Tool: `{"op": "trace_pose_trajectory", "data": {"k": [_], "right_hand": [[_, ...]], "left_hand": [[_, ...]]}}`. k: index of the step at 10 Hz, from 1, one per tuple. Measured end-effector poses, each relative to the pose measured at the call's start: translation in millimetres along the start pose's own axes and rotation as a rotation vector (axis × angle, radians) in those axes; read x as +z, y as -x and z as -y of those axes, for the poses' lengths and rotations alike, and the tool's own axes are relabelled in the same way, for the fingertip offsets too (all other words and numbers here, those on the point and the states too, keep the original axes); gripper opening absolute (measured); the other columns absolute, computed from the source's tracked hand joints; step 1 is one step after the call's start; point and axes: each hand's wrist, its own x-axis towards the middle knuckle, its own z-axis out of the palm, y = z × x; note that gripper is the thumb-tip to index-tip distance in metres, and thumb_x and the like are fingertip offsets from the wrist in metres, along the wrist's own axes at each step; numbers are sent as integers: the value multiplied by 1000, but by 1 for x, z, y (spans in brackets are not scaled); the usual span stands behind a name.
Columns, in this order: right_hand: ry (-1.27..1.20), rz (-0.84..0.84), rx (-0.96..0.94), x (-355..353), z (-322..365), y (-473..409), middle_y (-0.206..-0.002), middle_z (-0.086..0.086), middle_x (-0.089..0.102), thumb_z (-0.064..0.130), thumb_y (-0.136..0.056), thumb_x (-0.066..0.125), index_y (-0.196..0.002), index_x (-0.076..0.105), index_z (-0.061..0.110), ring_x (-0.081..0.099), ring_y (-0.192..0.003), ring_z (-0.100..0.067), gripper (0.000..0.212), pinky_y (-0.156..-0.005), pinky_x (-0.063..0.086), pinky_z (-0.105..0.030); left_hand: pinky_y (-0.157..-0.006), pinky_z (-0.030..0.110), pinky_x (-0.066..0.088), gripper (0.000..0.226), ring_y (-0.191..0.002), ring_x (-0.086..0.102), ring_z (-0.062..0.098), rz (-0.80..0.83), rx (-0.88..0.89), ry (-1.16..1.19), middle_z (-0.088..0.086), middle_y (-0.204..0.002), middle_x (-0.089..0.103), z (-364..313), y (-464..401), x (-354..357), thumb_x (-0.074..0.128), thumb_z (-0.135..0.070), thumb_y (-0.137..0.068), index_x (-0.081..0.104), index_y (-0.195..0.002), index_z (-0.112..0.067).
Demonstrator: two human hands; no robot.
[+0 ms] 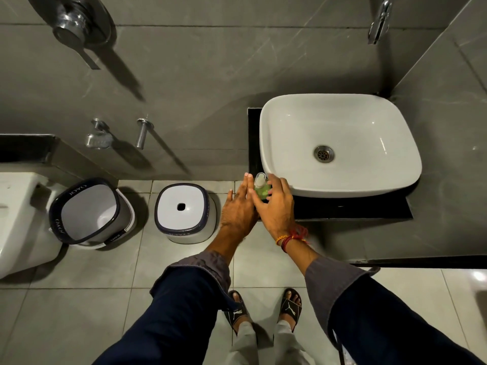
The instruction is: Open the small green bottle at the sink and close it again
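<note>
A small green bottle with a white pump top stands upright on the black counter, at the front left corner of the white sink basin. My right hand wraps around the bottle's right and near side, fingers curled on its body. My left hand is flat and extended just to the bottle's left, fingers straight and together, close to the bottle; I cannot tell whether it touches. The bottle's lower part is hidden by my right hand.
A wall tap hangs above the basin. On the floor to the left stand a white stool and an open bucket, with a toilet at far left. Wall fittings stick out above them.
</note>
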Motion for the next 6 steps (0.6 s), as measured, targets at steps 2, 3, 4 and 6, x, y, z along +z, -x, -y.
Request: {"op": "trace_pose_trajectory", "data": {"k": [2, 3, 4, 6], "right_hand": [[64, 21, -9, -5, 19, -22, -116, -10, 62, 36, -92, 66, -120, 69, 5, 65, -101, -23, 41, -87, 61, -34], [65, 60, -34, -9, 14, -23, -116, -10, 62, 31, -92, 67, -121, 68, 5, 65, -99, -23, 39, -86, 62, -39], [77, 88, -55, -13, 12, -24, -117, -12, 62, 28, -91, 69, -123, 67, 5, 66, -100, -25, 40, -86, 62, -41], [34, 54, -44, -20, 14, -25, -118, -9, 59, 46, -87, 70, -134, 59, 7, 63, -104, -23, 62, -84, 62, -36]], "left_hand": [[-126, 50, 14, 89, -157, -2, 25, 16, -37, 12, 12, -170, -11, -1, -2, 0, 49, -48, -101, -3, -161, -8], [-126, 50, 13, 92, -157, 0, 25, 11, -46, 14, 11, -170, -10, -1, -3, 2, 52, -47, -100, -5, -161, -8], [-126, 49, 13, 92, -157, 1, 24, 0, -64, 40, 11, -170, -9, -3, -2, 0, 53, -46, -100, -6, -161, -8], [-126, 50, 6, 93, -157, 3, 23, -59, 3, 85, 10, -171, -6, 6, 0, -6, 53, -49, -97, -3, -161, -10]]}}
